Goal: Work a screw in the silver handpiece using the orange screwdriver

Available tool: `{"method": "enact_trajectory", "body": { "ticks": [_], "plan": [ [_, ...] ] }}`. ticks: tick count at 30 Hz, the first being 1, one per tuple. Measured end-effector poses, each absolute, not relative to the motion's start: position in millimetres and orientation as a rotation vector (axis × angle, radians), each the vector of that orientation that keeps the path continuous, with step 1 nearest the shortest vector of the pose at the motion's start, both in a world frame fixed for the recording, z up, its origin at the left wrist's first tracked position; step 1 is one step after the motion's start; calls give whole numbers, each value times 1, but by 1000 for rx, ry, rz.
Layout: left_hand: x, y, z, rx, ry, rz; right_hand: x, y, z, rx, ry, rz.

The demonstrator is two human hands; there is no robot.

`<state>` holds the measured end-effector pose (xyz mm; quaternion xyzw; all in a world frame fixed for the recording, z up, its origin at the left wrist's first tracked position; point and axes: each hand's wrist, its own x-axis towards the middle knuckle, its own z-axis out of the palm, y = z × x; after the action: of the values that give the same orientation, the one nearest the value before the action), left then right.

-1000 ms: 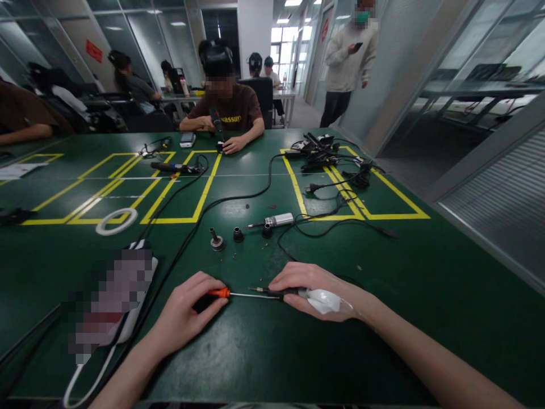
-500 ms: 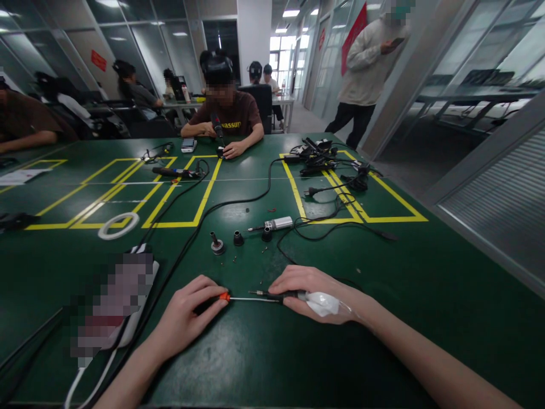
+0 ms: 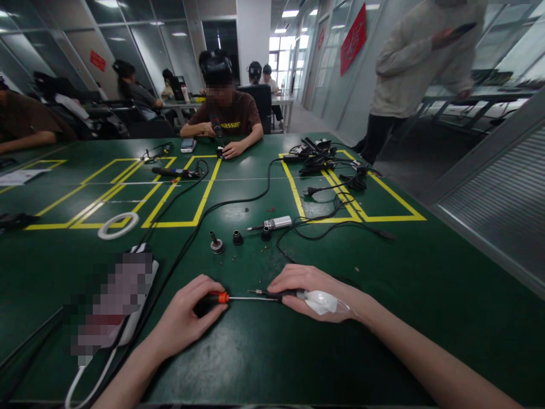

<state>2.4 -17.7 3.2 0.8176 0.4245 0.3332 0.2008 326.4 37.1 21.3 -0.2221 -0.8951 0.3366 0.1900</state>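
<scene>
A screwdriver (image 3: pixel 251 298) with a black and orange handle lies level near the front of the green table (image 3: pixel 238 358). My left hand (image 3: pixel 189 309) has its fingers and thumb around the handle. Its metal shaft runs right to my right hand (image 3: pixel 304 289), which is closed over a black, thin-tipped tool (image 3: pixel 275 295); the shaft's end is hidden there. White padding (image 3: pixel 322 302) under clear film or plastic is on the right hand. Beyond the hands stand a metal-based part (image 3: pixel 217 244) and two small black cones (image 3: pixel 237 237), near a silver cylindrical tool (image 3: pixel 277 222).
A white power strip (image 3: pixel 147 289), partly blurred out, lies left with cables. A white ring (image 3: pixel 118 225) is behind it. Black cables (image 3: pixel 317 150) are heaped at the back right. A person (image 3: pixel 230 113) sits opposite; another (image 3: pixel 409 68) stands at right.
The standing person has moved right and closer. More of the screwdriver's handle shows in my left hand. My right hand has hardly moved.
</scene>
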Motion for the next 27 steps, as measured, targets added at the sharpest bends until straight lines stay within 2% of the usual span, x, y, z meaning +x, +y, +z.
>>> {"method": "enact_trajectory", "body": {
  "ticks": [27],
  "plan": [
    [-1,-16,0,2341,1172,912,326,37,21,-589,-2498,912]
  ]
}}
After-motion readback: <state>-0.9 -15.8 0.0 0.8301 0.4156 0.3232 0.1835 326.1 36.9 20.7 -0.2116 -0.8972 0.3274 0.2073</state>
